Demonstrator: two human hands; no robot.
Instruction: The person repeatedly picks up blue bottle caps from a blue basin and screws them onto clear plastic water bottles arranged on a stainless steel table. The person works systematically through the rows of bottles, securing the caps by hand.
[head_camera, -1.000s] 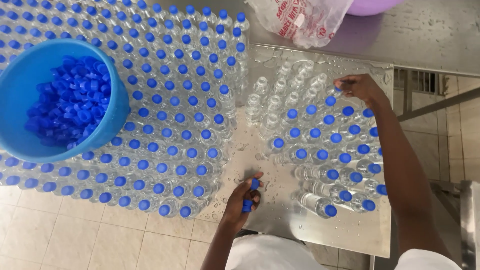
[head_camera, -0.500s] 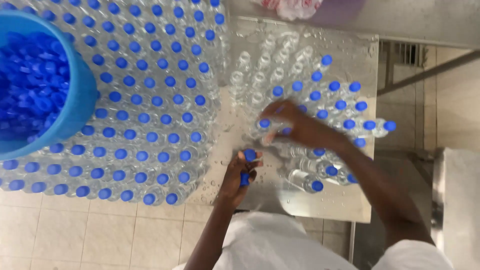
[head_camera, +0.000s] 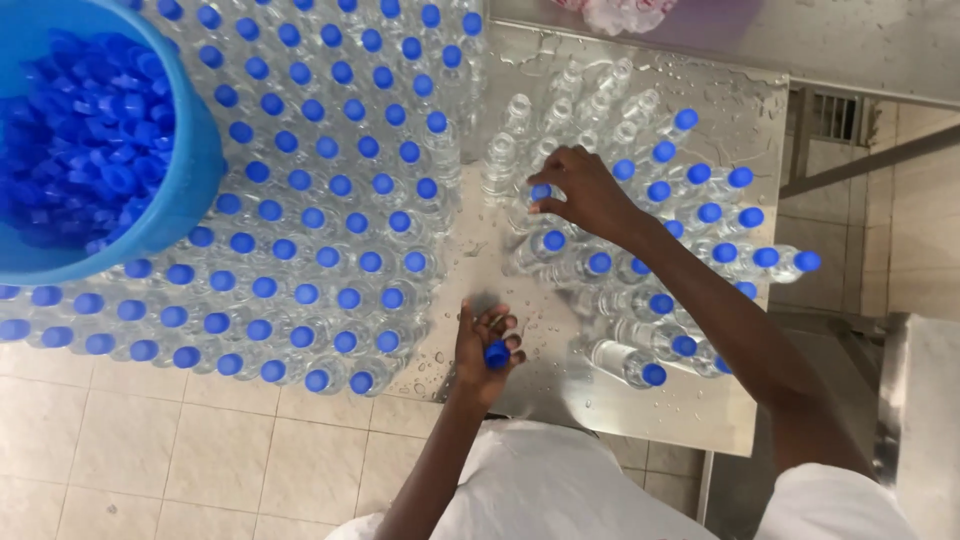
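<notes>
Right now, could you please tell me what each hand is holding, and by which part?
The left hand cups loose blue plastic caps in its palm. The right hand pinches one blue cap by its rim.

Caps on the big block of bottles (head_camera: 330, 215): bright blue, set in even diagonal rows like dots on a grid.
Bottles: clear, colourless plastic.
Basin (head_camera: 185, 195): light blue, a paler shade than its contents.
Loose caps in the basin (head_camera: 85, 140): deep, saturated blue.
Uncapped bottles (head_camera: 560, 110): clear throughout, necks glassy white.
Capped bottles on the tabletop (head_camera: 700, 215): clear with blue tops.
Cap in the left hand (head_camera: 497, 353): blue.
Cap under the right hand (head_camera: 541, 192): blue.
Tabletop (head_camera: 740, 105): dull silver-grey, speckled with water drops.
Floor (head_camera: 160, 460): pale cream tiles, thin grey grid lines.
Garment (head_camera: 560, 490): white.
</notes>
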